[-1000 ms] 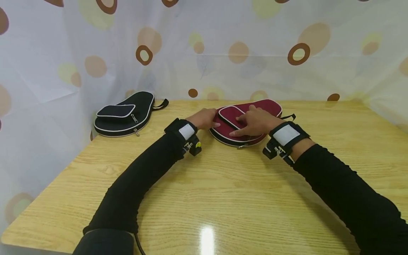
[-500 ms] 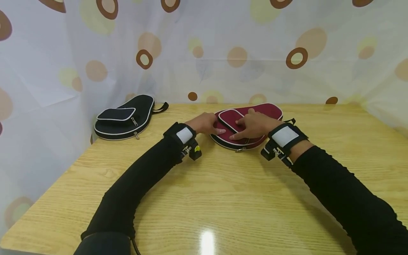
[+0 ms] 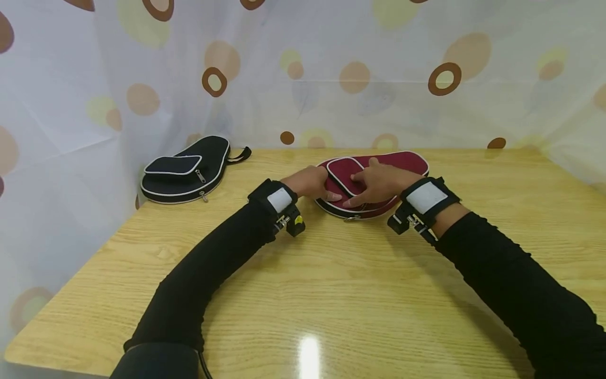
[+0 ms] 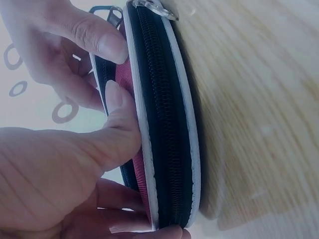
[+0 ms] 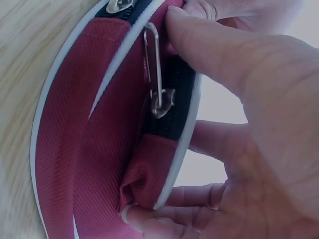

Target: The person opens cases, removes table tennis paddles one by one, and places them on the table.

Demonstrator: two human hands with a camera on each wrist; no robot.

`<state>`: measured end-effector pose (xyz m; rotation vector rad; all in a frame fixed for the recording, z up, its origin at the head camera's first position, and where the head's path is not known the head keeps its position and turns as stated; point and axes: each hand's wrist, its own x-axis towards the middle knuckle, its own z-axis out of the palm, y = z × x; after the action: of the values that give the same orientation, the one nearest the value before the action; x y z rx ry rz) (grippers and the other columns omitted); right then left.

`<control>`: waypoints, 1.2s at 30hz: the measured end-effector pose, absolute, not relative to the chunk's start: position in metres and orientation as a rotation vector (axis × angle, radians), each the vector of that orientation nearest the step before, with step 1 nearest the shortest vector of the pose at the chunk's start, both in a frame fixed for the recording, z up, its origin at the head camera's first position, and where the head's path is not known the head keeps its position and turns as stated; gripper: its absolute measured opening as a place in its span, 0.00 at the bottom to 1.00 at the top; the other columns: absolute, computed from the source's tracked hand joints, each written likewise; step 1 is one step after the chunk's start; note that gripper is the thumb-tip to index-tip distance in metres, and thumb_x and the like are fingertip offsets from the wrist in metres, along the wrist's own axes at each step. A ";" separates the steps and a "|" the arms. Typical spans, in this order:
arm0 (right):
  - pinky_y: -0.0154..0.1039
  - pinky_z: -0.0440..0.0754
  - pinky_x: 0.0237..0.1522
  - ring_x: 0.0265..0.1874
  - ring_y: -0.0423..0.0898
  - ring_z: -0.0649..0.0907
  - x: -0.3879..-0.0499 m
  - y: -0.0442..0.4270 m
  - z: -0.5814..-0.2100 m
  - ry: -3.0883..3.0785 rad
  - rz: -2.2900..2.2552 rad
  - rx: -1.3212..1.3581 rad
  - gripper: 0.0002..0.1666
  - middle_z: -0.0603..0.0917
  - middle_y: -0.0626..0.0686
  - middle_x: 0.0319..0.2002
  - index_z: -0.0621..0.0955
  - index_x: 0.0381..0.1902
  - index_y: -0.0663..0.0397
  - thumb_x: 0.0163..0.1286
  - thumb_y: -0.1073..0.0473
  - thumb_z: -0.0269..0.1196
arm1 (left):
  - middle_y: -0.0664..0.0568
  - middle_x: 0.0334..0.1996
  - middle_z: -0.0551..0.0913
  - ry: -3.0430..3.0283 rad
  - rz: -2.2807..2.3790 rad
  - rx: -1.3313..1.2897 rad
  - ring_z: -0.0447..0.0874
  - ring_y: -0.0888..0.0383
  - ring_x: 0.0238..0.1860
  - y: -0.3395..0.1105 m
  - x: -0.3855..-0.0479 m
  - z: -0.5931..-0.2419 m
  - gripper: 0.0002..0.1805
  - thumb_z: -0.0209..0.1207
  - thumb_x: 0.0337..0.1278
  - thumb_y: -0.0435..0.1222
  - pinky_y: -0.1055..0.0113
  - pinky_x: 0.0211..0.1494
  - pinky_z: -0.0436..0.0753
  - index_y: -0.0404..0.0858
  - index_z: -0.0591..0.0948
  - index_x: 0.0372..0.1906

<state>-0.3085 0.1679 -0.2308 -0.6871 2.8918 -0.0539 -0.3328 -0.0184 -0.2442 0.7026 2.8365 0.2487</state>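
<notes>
A red table tennis bat case (image 3: 402, 162) with white piping lies on the table, its narrow end to the right. My left hand (image 3: 310, 182) grips its rounded left side, thumb on the red cloth in the left wrist view and a fingertip at the zipped edge (image 4: 164, 114). On the raised front pocket, my right hand (image 3: 379, 181) has its thumb near the pocket zip and its fingers curled at the pocket's side. A metal zip pull (image 5: 154, 64) hangs from the pocket in the right wrist view. The hands cover part of the case.
A black case (image 3: 184, 171) of the same shape, with white piping and a wrist loop, lies at the table's back left. Behind the wooden table (image 3: 265, 295) hangs a dotted curtain (image 3: 265, 105).
The red case has shifted slightly to the right. My left hand has moved right with it, its thumb further over the case. The right hand stays nearly in place on the pocket.
</notes>
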 end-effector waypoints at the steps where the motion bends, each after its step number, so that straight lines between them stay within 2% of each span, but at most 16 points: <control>1: 0.56 0.76 0.56 0.53 0.58 0.74 -0.308 0.168 -0.230 2.891 -0.053 -0.688 0.48 0.74 0.67 0.55 0.70 0.72 0.63 0.66 0.37 0.67 | 0.44 0.48 0.84 2.838 0.232 0.708 0.76 0.54 0.41 -0.018 -0.333 -0.244 0.32 0.61 0.67 0.54 0.67 0.45 0.73 0.31 0.79 0.60; 6: 0.55 0.75 0.56 0.54 0.56 0.71 -0.308 0.167 -0.228 2.880 -0.061 -0.699 0.46 0.79 0.64 0.57 0.71 0.71 0.63 0.66 0.38 0.67 | 0.47 0.39 0.81 2.846 0.226 0.733 0.75 0.54 0.39 -0.019 -0.333 -0.242 0.25 0.61 0.67 0.51 0.67 0.44 0.72 0.31 0.81 0.51; 10: 0.52 0.75 0.55 0.52 0.55 0.71 -0.307 0.166 -0.226 2.866 -0.084 -0.734 0.43 0.82 0.61 0.56 0.74 0.68 0.66 0.67 0.40 0.67 | 0.48 0.36 0.79 2.851 0.261 0.739 0.74 0.55 0.37 -0.019 -0.331 -0.240 0.23 0.62 0.67 0.48 0.68 0.43 0.71 0.31 0.82 0.50; 13: 0.49 0.74 0.50 0.49 0.54 0.71 -0.306 0.165 -0.226 2.860 -0.084 -0.765 0.39 0.84 0.59 0.49 0.78 0.63 0.67 0.68 0.41 0.67 | 0.47 0.39 0.82 2.857 0.264 0.769 0.74 0.55 0.40 -0.021 -0.332 -0.240 0.23 0.63 0.67 0.46 0.67 0.46 0.73 0.31 0.81 0.54; 19: 0.44 0.72 0.41 0.43 0.52 0.72 -0.304 0.159 -0.227 2.872 -0.085 -0.750 0.31 0.83 0.54 0.36 0.83 0.55 0.63 0.69 0.41 0.66 | 0.44 0.49 0.84 2.882 0.187 0.863 0.76 0.54 0.46 -0.025 -0.338 -0.242 0.23 0.62 0.68 0.44 0.64 0.53 0.73 0.32 0.79 0.60; 23: 0.43 0.71 0.38 0.40 0.51 0.72 -0.302 0.154 -0.227 2.901 -0.091 -0.723 0.28 0.79 0.52 0.30 0.84 0.52 0.61 0.70 0.41 0.65 | 0.42 0.55 0.82 2.894 0.106 0.908 0.78 0.51 0.54 -0.027 -0.343 -0.244 0.26 0.61 0.70 0.43 0.63 0.59 0.73 0.31 0.76 0.65; 27: 0.41 0.69 0.35 0.34 0.49 0.71 -0.300 0.149 -0.229 2.925 -0.121 -0.705 0.25 0.71 0.49 0.22 0.85 0.41 0.60 0.69 0.41 0.65 | 0.42 0.63 0.78 2.883 0.082 0.944 0.75 0.50 0.64 -0.030 -0.348 -0.248 0.30 0.59 0.72 0.41 0.63 0.67 0.71 0.32 0.70 0.72; 32: 0.38 0.66 0.30 0.24 0.45 0.70 -0.300 0.142 -0.233 2.960 -0.165 -0.657 0.26 0.67 0.47 0.16 0.80 0.22 0.56 0.70 0.41 0.65 | 0.39 0.65 0.76 2.870 0.106 0.974 0.73 0.48 0.66 -0.035 -0.353 -0.249 0.29 0.57 0.73 0.38 0.62 0.69 0.70 0.34 0.67 0.74; 36: 0.37 0.66 0.27 0.19 0.45 0.69 -0.302 0.138 -0.233 2.978 -0.178 -0.601 0.31 0.66 0.47 0.14 0.73 0.15 0.53 0.71 0.41 0.64 | 0.38 0.63 0.76 2.867 0.150 0.976 0.75 0.48 0.63 -0.038 -0.355 -0.247 0.29 0.57 0.73 0.37 0.62 0.66 0.72 0.36 0.67 0.74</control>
<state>-0.3018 0.1378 -0.2328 -0.6011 2.9784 -0.1775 -0.3549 -0.0379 -0.2474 0.9764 2.8669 0.1501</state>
